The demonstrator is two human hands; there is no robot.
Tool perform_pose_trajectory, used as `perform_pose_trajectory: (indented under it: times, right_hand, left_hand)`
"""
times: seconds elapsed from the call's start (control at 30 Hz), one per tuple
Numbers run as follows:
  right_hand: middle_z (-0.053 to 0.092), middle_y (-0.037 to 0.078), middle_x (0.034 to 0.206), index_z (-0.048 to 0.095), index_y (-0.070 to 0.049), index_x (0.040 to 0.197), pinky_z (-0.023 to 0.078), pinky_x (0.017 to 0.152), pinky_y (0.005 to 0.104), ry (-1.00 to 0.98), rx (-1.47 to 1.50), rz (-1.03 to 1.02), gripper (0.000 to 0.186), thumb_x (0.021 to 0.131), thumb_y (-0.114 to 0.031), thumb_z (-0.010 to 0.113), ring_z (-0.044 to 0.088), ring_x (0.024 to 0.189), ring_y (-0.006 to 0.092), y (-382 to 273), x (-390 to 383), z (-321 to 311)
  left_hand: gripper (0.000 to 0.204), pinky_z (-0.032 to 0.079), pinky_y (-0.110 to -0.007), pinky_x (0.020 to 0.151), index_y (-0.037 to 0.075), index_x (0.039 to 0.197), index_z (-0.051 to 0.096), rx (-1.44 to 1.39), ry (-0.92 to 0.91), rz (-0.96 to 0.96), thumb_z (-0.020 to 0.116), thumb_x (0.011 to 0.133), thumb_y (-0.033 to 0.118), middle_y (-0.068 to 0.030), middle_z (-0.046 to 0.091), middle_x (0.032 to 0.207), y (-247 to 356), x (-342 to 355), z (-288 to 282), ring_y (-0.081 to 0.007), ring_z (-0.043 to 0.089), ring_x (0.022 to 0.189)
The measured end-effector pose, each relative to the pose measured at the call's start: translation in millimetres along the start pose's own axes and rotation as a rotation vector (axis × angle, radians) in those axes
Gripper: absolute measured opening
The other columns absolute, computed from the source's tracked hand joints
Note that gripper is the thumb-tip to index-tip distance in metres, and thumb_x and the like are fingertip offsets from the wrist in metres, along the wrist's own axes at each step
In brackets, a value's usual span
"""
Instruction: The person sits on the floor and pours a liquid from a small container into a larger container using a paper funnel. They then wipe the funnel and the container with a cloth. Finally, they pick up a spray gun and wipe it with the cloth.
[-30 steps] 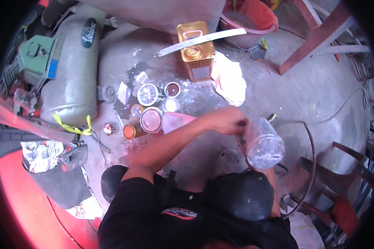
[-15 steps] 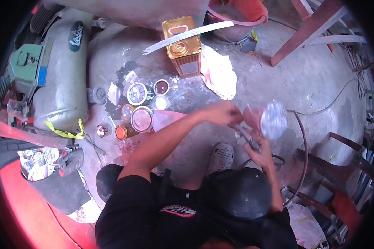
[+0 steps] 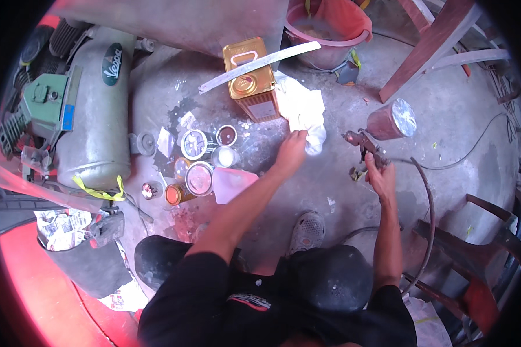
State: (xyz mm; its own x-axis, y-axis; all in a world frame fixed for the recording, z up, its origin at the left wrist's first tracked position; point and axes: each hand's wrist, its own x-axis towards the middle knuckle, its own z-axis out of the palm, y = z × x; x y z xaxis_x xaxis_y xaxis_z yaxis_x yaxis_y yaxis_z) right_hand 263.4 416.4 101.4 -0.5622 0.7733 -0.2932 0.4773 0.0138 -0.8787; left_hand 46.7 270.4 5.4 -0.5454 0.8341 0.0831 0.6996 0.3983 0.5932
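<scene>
- Head view, looking down: the right hand (image 3: pixel 381 180) is closed around the grip of a spray gun (image 3: pixel 369 149). The gun's round cup (image 3: pixel 391 120) sticks up and leans away from the person.
- The left hand (image 3: pixel 291 151) reaches out to a white rag (image 3: pixel 304 113) on the floor (image 3: pixel 446 144). The fingers touch the rag's near edge. I cannot tell if they have pinched it yet or just rest on it.
- The rag lies right beside a gold tin can (image 3: pixel 252 81). A long flat metal strip (image 3: pixel 259 65) rests across the top of that can. A hard tug on the rag could bump the can, and the strip could slide off.
- Small open paint tins (image 3: pixel 198 161) sit close together on the floor, left of the reaching arm. If the elbow swings that way, one could tip and spill.
- The cup is tilted. If it leans more, paint might drip out.
- A dark hose (image 3: pixel 428 202) curves from the gun past the right knee. It could catch on the foot or on the dark red chair (image 3: pixel 492 248) by the right edge.
- Open room: the bare floor between the rag and the gun, and out toward the wooden post (image 3: pixel 428 52). The left side is crowded by a big grey tank (image 3: pixel 92 115).
</scene>
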Motion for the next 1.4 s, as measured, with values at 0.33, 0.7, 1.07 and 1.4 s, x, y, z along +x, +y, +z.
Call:
perform_pose_trajectory:
  times: [0.33,0.7,1.07,1.4]
  right_hand:
    - [0.055,0.005,0.052,0.069,0.002,0.086,0.041,0.046,0.034,-0.294,-0.16,-0.122,0.047,0.087,-0.045,0.069,0.053,0.047,0.0121,23.7,83.3,96.9]
    - [0.066,0.017,0.076,0.064,0.006,0.115,0.049,0.063,0.0419,-0.301,-0.312,-0.117,0.066,0.077,-0.047,0.075,0.065,0.069,0.0262,49.2,94.0,93.4]
    - [0.059,0.013,0.125,0.056,-0.002,0.132,0.045,0.095,0.0312,-0.103,0.277,-0.573,0.046,0.086,0.002,0.062,0.058,0.113,0.0211,-93.6,0.2,120.7]
    - [0.062,0.007,0.121,0.06,0.001,0.126,0.046,0.087,0.0237,-0.032,0.518,-0.322,0.033,0.093,0.002,0.055,0.058,0.105,0.0122,-59.0,-4.1,112.2]
  left_hand:
    - [0.033,0.051,-0.049,0.07,0.005,0.092,0.064,-0.162,-0.206,-0.336,0.057,0.094,0.037,-0.02,0.065,0.084,76.6,-98.7,-23.2,-0.0399,0.064,0.08]
    - [0.025,0.051,-0.033,0.076,-0.001,0.105,0.055,-0.688,-0.15,-0.436,0.064,0.092,0.018,-0.0114,0.066,0.094,76.5,-40.9,-90.2,-0.0145,0.063,0.087]
    - [0.05,0.046,-0.033,0.089,0.004,0.132,0.051,-0.597,-0.334,-0.259,0.04,0.103,0.043,-0.015,0.058,0.118,82.0,31.6,-178.0,-0.0189,0.057,0.107]
    - [0.044,0.048,-0.047,0.088,0.015,0.131,0.057,0.282,-0.045,-0.083,0.06,0.092,0.034,-0.0251,0.063,0.108,-39.2,103.2,-239.7,-0.0406,0.06,0.1]
